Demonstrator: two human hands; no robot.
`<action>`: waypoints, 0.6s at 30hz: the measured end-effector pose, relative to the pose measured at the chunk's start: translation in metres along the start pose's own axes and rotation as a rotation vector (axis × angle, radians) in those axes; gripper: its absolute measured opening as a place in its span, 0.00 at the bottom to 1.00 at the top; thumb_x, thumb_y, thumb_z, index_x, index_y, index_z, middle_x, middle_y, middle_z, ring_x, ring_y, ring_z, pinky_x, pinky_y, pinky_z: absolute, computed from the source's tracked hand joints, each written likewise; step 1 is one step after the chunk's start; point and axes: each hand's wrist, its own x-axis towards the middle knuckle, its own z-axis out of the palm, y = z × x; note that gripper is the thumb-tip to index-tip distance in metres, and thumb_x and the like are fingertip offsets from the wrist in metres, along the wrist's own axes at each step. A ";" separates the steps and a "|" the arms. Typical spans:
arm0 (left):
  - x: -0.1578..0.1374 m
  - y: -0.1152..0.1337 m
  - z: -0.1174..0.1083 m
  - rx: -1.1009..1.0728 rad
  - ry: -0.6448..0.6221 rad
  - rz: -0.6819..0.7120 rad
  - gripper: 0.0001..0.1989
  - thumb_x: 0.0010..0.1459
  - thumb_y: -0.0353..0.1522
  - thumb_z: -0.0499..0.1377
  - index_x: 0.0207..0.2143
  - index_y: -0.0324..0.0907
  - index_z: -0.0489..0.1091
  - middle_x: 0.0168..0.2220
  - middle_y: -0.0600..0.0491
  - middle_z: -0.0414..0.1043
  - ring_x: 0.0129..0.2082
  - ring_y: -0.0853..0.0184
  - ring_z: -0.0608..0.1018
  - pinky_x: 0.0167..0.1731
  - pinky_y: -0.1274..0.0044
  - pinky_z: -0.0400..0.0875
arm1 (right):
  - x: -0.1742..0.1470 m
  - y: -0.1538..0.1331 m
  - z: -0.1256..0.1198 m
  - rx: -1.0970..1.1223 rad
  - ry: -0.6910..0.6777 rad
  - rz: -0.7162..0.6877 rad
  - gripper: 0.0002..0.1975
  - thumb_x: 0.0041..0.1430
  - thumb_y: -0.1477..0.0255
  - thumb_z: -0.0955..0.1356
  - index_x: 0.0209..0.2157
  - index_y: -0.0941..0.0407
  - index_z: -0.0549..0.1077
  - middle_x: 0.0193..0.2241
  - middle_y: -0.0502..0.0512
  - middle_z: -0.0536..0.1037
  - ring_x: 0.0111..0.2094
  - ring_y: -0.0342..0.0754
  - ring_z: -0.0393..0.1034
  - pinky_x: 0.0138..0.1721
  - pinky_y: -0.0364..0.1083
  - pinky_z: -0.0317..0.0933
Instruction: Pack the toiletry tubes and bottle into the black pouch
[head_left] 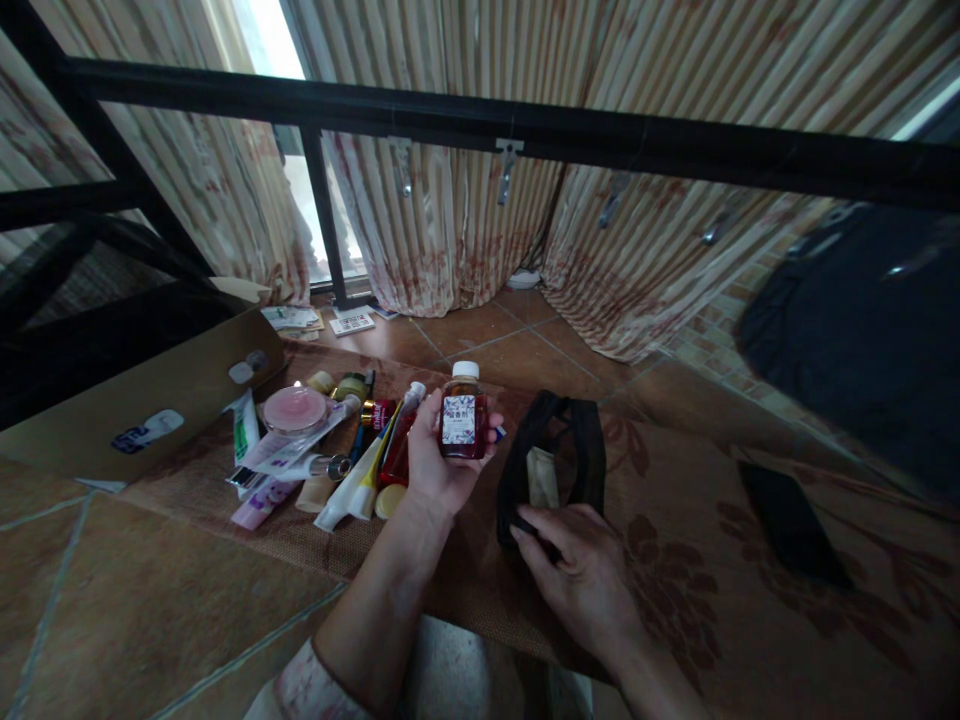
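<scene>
A small bottle [463,415] of dark red liquid, with a white cap and a floral label, rests upright in my left hand [439,470], the fingers curled round it. My right hand [581,565] pinches the near rim of a black fabric pouch [589,440]. The pouch gapes at the top, and a pale item [542,478] shows inside it; its kind I cannot make out. Left of my left hand lies a pile of toiletries: a white and yellow tube [364,485], a round pink container [294,408], a green and white tube [244,428] and several others.
A cardboard box [195,400] stands at the left. On the brown patterned cloth [675,500] at the right lies a black phone [791,525]. A black metal rail [450,112] with clips crosses before the curtains [442,220]. Papers [351,322] lie on the tiled floor.
</scene>
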 end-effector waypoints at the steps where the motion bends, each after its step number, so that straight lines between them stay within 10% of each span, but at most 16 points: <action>1: 0.000 0.000 0.000 0.002 0.000 -0.001 0.24 0.61 0.44 0.49 0.38 0.31 0.74 0.28 0.42 0.76 0.24 0.65 0.77 0.23 0.77 0.72 | 0.000 0.000 0.000 0.001 -0.003 0.001 0.07 0.61 0.73 0.67 0.40 0.54 0.77 0.30 0.52 0.81 0.29 0.45 0.74 0.39 0.47 0.59; 18: 0.000 -0.001 0.001 0.022 0.018 -0.014 0.24 0.61 0.44 0.49 0.37 0.32 0.73 0.27 0.42 0.77 0.22 0.66 0.76 0.22 0.78 0.71 | -0.001 0.002 0.003 -0.002 0.007 -0.007 0.07 0.61 0.72 0.67 0.40 0.54 0.77 0.30 0.52 0.81 0.29 0.45 0.73 0.38 0.47 0.57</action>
